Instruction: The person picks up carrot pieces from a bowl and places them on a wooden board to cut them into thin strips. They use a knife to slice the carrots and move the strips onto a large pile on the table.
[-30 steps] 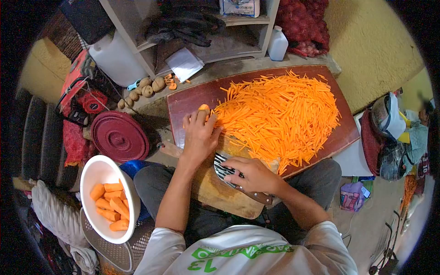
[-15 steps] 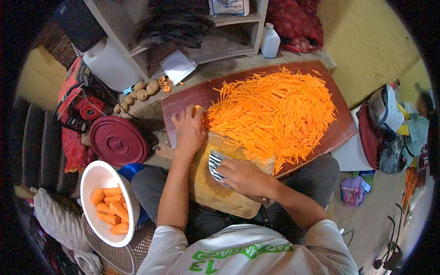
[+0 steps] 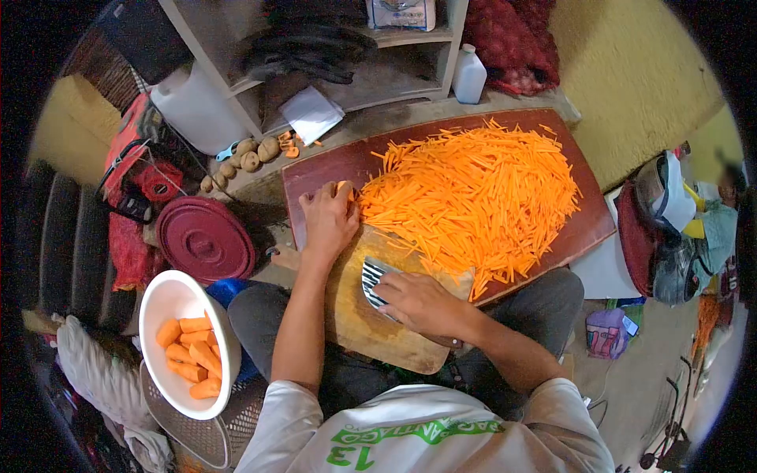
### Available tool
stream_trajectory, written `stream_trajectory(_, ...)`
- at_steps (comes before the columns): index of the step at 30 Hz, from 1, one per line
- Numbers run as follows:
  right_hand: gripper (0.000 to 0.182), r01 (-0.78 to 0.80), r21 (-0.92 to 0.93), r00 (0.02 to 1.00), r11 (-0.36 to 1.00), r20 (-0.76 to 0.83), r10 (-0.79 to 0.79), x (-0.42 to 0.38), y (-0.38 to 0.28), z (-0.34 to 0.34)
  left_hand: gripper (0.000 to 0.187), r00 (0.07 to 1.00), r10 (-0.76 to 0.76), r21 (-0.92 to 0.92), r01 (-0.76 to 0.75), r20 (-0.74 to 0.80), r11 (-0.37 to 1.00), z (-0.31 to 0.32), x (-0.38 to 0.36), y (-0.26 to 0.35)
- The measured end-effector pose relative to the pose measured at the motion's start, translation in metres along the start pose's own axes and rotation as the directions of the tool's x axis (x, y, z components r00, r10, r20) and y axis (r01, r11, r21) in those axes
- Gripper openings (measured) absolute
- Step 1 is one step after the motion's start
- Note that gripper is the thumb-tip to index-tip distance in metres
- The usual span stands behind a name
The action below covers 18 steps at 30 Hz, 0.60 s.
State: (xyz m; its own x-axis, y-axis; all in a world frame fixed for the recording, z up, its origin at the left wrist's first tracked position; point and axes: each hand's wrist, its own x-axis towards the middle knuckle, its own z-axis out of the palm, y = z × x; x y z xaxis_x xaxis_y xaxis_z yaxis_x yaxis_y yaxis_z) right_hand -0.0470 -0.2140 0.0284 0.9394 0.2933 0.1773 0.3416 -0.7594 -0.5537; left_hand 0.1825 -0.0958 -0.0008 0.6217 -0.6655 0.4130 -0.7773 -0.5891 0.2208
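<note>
My right hand (image 3: 422,302) grips a knife with a black-and-white striped blade (image 3: 374,284), held low over the wooden cutting board (image 3: 347,325). The board rests on my lap, its far end against the dark red table (image 3: 311,175). At the table's left part, my left hand (image 3: 330,219) has its fingers bent over a carrot piece (image 3: 344,189), of which only a bit of orange shows. Right beside those fingers begins a large heap of carrot sticks (image 3: 481,197), spreading across the table and onto the board's far edge.
On my left, a white bowl (image 3: 150,370) holds several peeled carrots (image 3: 189,352). Beyond it are a dark red lid (image 3: 206,240), potatoes (image 3: 250,161) and a white jug (image 3: 197,114). A shelf (image 3: 394,83) and a white bottle (image 3: 469,76) stand behind the table.
The view has shifted slightly. Both hands keep nearly the same place and hold; no object has visibly changed position.
</note>
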Motion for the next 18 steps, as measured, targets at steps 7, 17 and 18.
stream_trajectory(7, 0.028, -0.091, 0.177, 0.996, 0.98, 0.005, 0.092, -0.003, 0.005, -0.003, 0.051, 0.999, 0.014, -0.014, -0.013, 0.045, 1.0, -0.002, 0.001, -0.001)
stream_trajectory(17, 0.043, -0.2, 0.259, 0.954, 0.945, -0.168, 0.248, -0.006, 0.013, -0.02, 0.063, 0.99, 0.01, -0.191, -0.037, -0.139, 0.981, -0.037, 0.007, 0.027)
stream_trajectory(18, 0.048, -0.225, 0.277, 0.935, 0.934, -0.21, 0.287, -0.006, 0.012, -0.024, 0.064, 0.989, -0.007, -0.245, -0.029, -0.145, 0.969, -0.041, 0.005, 0.03)
